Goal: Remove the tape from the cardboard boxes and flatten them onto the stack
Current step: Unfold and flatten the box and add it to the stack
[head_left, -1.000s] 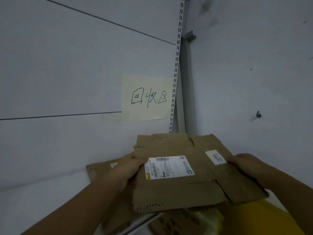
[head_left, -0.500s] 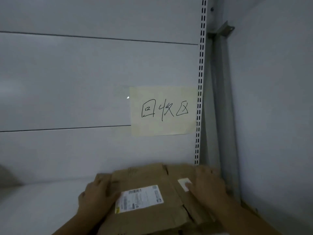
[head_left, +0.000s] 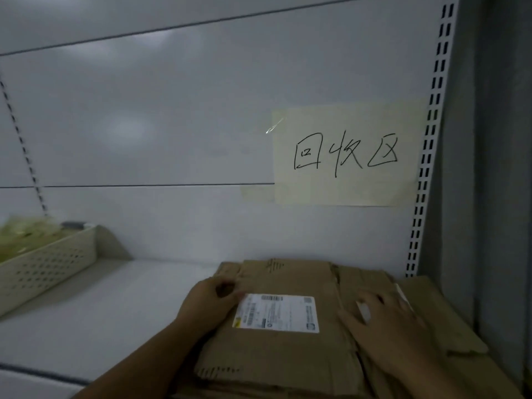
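Head view: flattened cardboard box (head_left: 282,349) lay flat on top of the cardboard stack (head_left: 449,321), at the right end of a white shelf (head_left: 115,306), pushed close to the back panel (head_left: 172,125). White shipping label (head_left: 277,312) faced up, roughly mid-box.

Left hand (head_left: 210,306): grip curled on the box's left edge, thumb side just beside the label's left border. Whether the fingers went under the edge was hidden.

Right hand (head_left: 388,321): grip spread, fingers straight, palm down and pressing on the right part of the box. It partly covered a small white sticker (head_left: 363,311).

Lower sheets of the stack stuck out to the right, past the top box, near the slotted upright (head_left: 429,156).

Yellowish paper note (head_left: 345,156) with handwritten characters was stuck to the back panel, above the stack. Perforated beige basket (head_left: 49,263) sat on the shelf at far left, well apart from the stack; its contents were blurred.
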Motion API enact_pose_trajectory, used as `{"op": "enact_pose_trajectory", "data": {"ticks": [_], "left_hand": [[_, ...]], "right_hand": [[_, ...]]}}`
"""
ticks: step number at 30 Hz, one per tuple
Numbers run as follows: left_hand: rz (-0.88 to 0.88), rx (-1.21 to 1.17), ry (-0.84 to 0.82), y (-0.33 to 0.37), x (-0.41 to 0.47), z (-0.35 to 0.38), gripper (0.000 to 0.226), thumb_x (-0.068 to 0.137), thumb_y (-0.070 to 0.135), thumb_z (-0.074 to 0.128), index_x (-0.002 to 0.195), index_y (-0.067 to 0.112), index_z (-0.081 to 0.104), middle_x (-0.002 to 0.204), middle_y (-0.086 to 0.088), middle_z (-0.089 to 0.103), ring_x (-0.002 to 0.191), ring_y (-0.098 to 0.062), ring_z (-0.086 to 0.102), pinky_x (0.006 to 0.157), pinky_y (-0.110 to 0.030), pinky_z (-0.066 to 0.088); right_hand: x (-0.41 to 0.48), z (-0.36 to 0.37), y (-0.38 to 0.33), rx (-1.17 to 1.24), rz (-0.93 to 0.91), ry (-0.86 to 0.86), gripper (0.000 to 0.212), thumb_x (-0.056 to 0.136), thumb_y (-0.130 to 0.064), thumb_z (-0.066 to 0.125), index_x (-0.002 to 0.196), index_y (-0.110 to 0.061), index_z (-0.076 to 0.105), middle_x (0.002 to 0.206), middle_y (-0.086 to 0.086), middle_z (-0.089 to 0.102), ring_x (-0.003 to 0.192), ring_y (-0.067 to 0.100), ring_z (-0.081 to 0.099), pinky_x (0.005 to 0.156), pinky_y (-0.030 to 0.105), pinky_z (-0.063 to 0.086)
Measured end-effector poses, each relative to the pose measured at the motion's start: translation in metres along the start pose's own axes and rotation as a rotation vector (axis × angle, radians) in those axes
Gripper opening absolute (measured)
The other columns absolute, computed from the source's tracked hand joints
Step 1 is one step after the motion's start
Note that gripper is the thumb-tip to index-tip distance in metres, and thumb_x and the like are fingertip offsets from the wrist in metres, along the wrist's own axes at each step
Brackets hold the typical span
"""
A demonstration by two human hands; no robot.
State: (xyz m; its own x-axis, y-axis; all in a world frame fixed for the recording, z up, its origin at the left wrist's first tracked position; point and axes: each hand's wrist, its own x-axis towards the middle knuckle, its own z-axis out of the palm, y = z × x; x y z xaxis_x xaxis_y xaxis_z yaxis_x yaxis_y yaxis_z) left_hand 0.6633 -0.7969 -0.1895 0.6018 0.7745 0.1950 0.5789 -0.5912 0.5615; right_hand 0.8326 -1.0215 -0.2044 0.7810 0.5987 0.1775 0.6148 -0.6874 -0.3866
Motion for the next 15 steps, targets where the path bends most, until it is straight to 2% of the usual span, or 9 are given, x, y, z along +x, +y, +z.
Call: {"op": "enact_pose_trajectory", "data": {"ticks": [2, 6, 8, 10, 11, 13, 14, 15], "left_hand": [[-0.008, -0.01, 0.016, -0.002, 0.001, 0.0, 0.041, 0.085, 0.045, 0.061, 0.121, 0.024, 0.062, 0.122, 0.004, 0.064, 0.109, -0.012, 0.059, 0.088, -0.022, 0.042], [0.048, 0.007, 0.016, -0.007, -0.002, -0.004, 0.038, 0.084, 0.049, 0.058, 0.116, 0.027, 0.064, 0.115, 0.006, 0.067, 0.1, -0.011, 0.062, 0.085, -0.023, 0.045], [0.195, 0.141, -0.005, -0.016, -0.006, -0.01, 0.034, 0.088, 0.048, 0.051, 0.11, 0.028, 0.066, 0.112, 0.004, 0.068, 0.094, -0.011, 0.062, 0.085, -0.026, 0.049], [0.413, 0.304, -0.067, -0.026, -0.012, -0.03, 0.04, 0.089, 0.049, 0.041, 0.111, 0.026, 0.064, 0.119, -0.002, 0.064, 0.104, -0.017, 0.058, 0.094, -0.034, 0.047], [0.501, 0.305, -0.093, -0.032, -0.016, -0.048, 0.047, 0.086, 0.052, 0.036, 0.113, 0.024, 0.063, 0.122, -0.003, 0.061, 0.113, -0.021, 0.055, 0.1, -0.038, 0.044], [0.671, 0.38, 0.008, -0.049, -0.029, -0.102, 0.053, 0.081, 0.06, 0.036, 0.108, 0.026, 0.067, 0.12, 0.004, 0.065, 0.119, -0.016, 0.053, 0.104, -0.033, 0.039], [0.763, 0.466, 0.081, -0.063, -0.039, -0.135, 0.05, 0.083, 0.061, 0.041, 0.109, 0.027, 0.067, 0.12, 0.009, 0.066, 0.123, -0.011, 0.051, 0.105, -0.029, 0.036], [0.806, 0.452, 0.101, -0.081, -0.047, -0.168, 0.046, 0.09, 0.056, 0.042, 0.116, 0.025, 0.064, 0.127, 0.007, 0.062, 0.131, -0.011, 0.044, 0.109, -0.029, 0.032]], "right_hand": [[-0.003, 0.0, -0.004, -0.01, 0.017, 0.002, 0.059, 0.083, -0.071, 0.034, 0.133, -0.039, 0.037, 0.146, -0.008, 0.034, 0.132, 0.017, 0.032, 0.107, 0.032, 0.03], [-0.013, -0.007, -0.018, -0.126, 0.102, -0.021, 0.062, 0.082, -0.075, 0.029, 0.133, -0.041, 0.037, 0.152, -0.003, 0.023, 0.141, 0.024, 0.017, 0.111, 0.042, 0.023], [-0.017, -0.01, -0.026, -0.182, 0.153, -0.072, 0.076, 0.075, -0.082, 0.022, 0.136, -0.039, 0.037, 0.157, -0.002, 0.016, 0.144, 0.023, 0.013, 0.115, 0.043, 0.02], [-0.008, -0.009, -0.048, -0.3, 0.155, -0.078, 0.109, 0.055, -0.094, 0.01, 0.14, -0.031, 0.037, 0.159, 0.001, 0.01, 0.146, 0.022, 0.01, 0.118, 0.042, 0.016], [0.0, -0.007, -0.066, -0.326, 0.139, -0.054, 0.111, 0.056, -0.095, 0.013, 0.141, -0.027, 0.036, 0.159, 0.004, 0.011, 0.146, 0.023, 0.01, 0.118, 0.042, 0.016], [0.008, -0.003, -0.115, -0.327, 0.107, -0.035, 0.082, 0.079, -0.077, 0.031, 0.141, -0.023, 0.036, 0.156, 0.007, 0.018, 0.143, 0.025, 0.018, 0.116, 0.043, 0.021], [0.01, 0.001, -0.143, -0.312, 0.069, -0.038, 0.073, 0.084, -0.07, 0.036, 0.14, -0.023, 0.037, 0.154, 0.007, 0.023, 0.141, 0.026, 0.023, 0.115, 0.044, 0.023], [0.011, 0.006, -0.17, -0.306, 0.048, -0.057, 0.07, 0.085, -0.067, 0.039, 0.138, -0.022, 0.038, 0.151, 0.008, 0.028, 0.139, 0.027, 0.027, 0.113, 0.044, 0.026]]}}
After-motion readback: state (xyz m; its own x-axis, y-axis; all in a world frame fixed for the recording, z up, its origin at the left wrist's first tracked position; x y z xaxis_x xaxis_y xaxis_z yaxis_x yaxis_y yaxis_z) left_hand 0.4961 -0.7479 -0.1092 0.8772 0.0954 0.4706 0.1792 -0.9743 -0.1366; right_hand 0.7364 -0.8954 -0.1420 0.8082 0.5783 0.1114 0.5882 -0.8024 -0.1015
